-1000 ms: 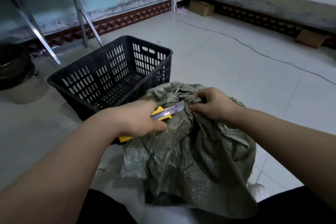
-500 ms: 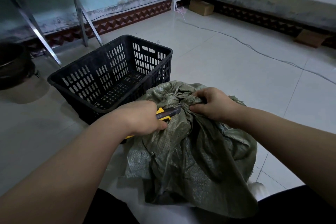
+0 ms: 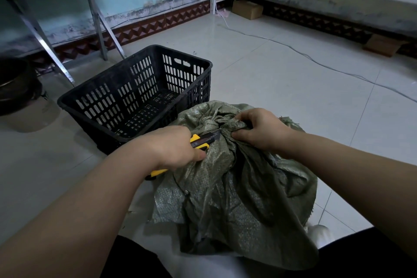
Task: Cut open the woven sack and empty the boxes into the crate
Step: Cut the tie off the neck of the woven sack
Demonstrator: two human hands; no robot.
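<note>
A grey-green woven sack (image 3: 237, 187) stands on the floor in front of me, its top bunched into a knot. My right hand (image 3: 259, 130) pinches the gathered fabric at the knot's right side. My left hand (image 3: 174, 145) grips a yellow utility knife (image 3: 203, 141); its blade rests against the sack just under the knot. The black slotted plastic crate (image 3: 135, 97) sits on the floor behind and to the left of the sack, nothing visible inside. The boxes in the sack are hidden.
A table with metal legs (image 3: 94, 22) stands behind the crate. A dark round tub (image 3: 15, 83) sits at far left. A thin cable (image 3: 316, 61) crosses the tiled floor. Cardboard boxes (image 3: 247, 9) lie near the back wall under shelving.
The knife has shifted right and its blade has gone in against the sack under the knot, showing less of the blade. My right hand keeps its hold on the knot.
</note>
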